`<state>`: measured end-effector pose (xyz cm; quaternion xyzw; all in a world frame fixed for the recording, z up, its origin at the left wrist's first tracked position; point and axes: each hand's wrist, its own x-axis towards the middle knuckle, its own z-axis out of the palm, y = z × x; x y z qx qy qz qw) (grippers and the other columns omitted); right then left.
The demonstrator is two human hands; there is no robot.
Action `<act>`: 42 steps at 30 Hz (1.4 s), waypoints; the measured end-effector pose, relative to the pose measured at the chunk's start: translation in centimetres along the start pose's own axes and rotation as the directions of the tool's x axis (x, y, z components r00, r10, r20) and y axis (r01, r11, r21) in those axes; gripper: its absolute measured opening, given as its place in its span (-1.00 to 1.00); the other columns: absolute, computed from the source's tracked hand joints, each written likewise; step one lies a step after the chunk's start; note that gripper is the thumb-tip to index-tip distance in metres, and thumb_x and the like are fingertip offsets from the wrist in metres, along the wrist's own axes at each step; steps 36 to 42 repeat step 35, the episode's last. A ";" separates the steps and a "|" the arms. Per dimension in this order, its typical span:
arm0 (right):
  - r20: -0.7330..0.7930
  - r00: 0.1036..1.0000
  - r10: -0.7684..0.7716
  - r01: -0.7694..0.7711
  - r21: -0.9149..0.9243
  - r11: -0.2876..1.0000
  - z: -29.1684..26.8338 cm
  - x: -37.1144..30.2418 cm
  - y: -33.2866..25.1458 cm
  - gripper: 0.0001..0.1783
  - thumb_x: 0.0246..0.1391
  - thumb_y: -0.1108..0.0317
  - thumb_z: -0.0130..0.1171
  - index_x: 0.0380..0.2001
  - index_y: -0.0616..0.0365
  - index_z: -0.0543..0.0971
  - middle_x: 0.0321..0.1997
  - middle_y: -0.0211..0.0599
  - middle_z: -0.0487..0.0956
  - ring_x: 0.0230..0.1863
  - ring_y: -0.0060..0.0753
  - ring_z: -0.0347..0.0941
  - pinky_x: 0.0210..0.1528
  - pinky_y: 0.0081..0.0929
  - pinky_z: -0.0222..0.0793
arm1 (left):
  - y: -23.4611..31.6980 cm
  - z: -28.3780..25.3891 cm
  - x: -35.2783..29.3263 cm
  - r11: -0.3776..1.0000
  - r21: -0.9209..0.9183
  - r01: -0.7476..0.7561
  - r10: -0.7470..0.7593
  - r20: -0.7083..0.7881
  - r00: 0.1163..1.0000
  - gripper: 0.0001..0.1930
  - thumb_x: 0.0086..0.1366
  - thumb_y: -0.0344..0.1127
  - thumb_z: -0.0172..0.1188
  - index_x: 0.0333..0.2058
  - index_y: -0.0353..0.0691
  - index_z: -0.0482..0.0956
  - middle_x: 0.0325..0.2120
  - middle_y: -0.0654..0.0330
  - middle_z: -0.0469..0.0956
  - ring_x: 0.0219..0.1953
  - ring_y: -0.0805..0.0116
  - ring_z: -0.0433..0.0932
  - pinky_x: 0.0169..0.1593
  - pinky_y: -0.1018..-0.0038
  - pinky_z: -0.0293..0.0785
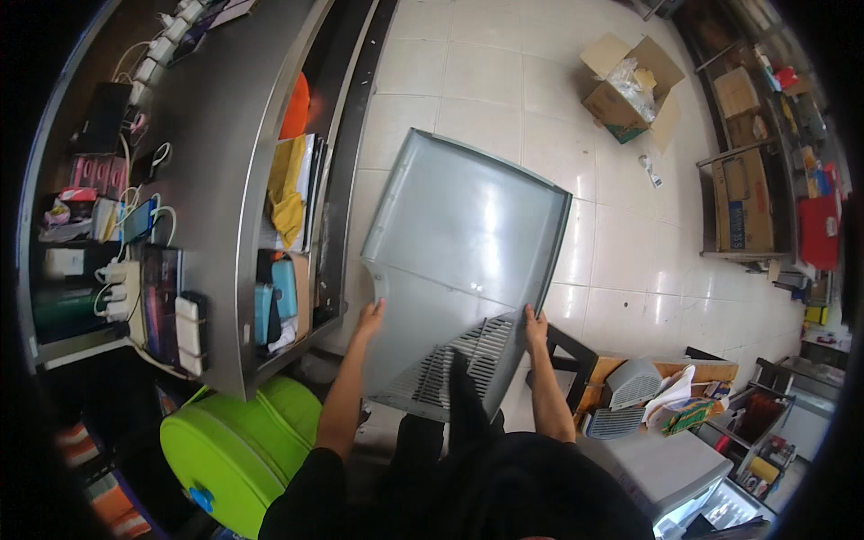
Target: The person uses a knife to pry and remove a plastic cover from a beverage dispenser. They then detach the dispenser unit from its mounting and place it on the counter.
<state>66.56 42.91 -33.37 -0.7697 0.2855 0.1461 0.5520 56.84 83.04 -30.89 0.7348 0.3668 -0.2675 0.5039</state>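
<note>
I hold a large grey metal panel out in front of me, above the white tiled floor. It has raised edges and a patch of ventilation slots near its lower end. My left hand grips the panel's left edge at a notch. My right hand grips its right edge lower down. Both forearms come up from the bottom of the view, bare below dark sleeves.
To the left, a grey metal counter carries chargers, cables and phones, with a shelf of books and cloths under it. A lime green round container stands below. An open cardboard box lies on the floor; shelves and a cluttered wooden table stand to the right.
</note>
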 end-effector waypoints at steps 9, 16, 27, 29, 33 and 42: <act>-0.070 0.974 -0.215 0.209 -0.089 0.974 10.2 8.9 -8.3 -0.59 0.07 0.15 0.11 -0.17 0.31 0.52 -0.25 -0.12 0.58 -0.21 -0.34 0.47 -0.12 -0.43 0.33 | 6.6 -6.1 10.0 0.977 0.189 -0.100 0.165 -0.364 0.917 -0.27 0.25 0.20 -0.12 -0.08 -0.55 0.39 -0.15 -0.34 0.43 0.01 -0.13 0.39 0.04 0.18 0.29; 0.113 0.916 -0.384 0.400 -0.192 0.896 20.6 18.5 -20.3 -0.58 0.03 0.11 0.07 -0.23 0.27 0.54 -0.33 0.07 0.57 -0.21 0.02 0.50 -0.13 -0.24 0.35 | 12.2 -12.5 17.9 0.929 0.352 -0.112 0.321 -0.618 0.718 -0.45 0.23 0.11 -0.02 -0.25 -0.39 0.50 -0.32 -0.24 0.51 -0.18 -0.18 0.47 -0.09 0.15 0.37; 0.112 0.963 -0.246 0.268 -0.271 0.924 20.1 18.5 -21.4 -0.37 -0.02 -0.17 0.07 -0.14 0.21 0.47 -0.25 0.10 0.55 -0.15 0.11 0.47 -0.09 -0.16 0.35 | 11.3 -11.2 16.3 0.945 0.322 -0.049 0.285 -0.745 0.603 -0.40 0.17 0.15 0.05 -0.06 -0.31 0.42 -0.14 -0.16 0.46 -0.07 -0.08 0.43 0.01 0.22 0.32; 0.095 0.964 -0.250 0.267 -0.311 0.912 17.0 17.7 -20.4 -0.28 0.00 -0.26 0.00 -0.09 0.24 0.43 -0.15 0.08 0.53 -0.08 0.12 0.44 -0.03 -0.15 0.33 | 11.7 -9.9 12.8 0.932 0.338 -0.133 0.360 -0.813 0.457 -0.40 0.18 0.04 0.12 -0.05 -0.43 0.35 -0.11 -0.14 0.42 -0.01 -0.04 0.37 0.07 0.24 0.27; -0.019 0.992 -0.123 0.108 -0.358 0.928 7.1 11.2 -15.5 -0.30 0.11 -0.21 -0.18 -0.03 0.26 0.40 0.00 0.05 0.45 0.06 0.08 0.34 0.11 -0.15 0.22 | 14.1 -4.1 -0.6 0.995 0.090 0.030 -0.001 -0.309 0.951 -0.39 0.31 0.19 -0.26 -0.40 -0.30 0.49 -0.43 0.02 0.55 -0.39 0.09 0.51 -0.35 0.21 0.39; -0.079 0.995 -0.061 0.027 -0.374 0.927 0.5 6.9 -13.0 -0.36 0.12 -0.15 -0.19 -0.22 0.32 0.46 -0.10 0.10 0.49 0.00 0.12 0.36 0.00 -0.08 0.26 | 16.6 1.1 -9.1 0.941 -0.299 0.157 -0.027 0.398 0.917 -0.21 0.22 0.39 -0.38 -0.20 -0.31 0.49 -0.33 0.02 0.55 -0.29 0.10 0.52 -0.22 0.19 0.47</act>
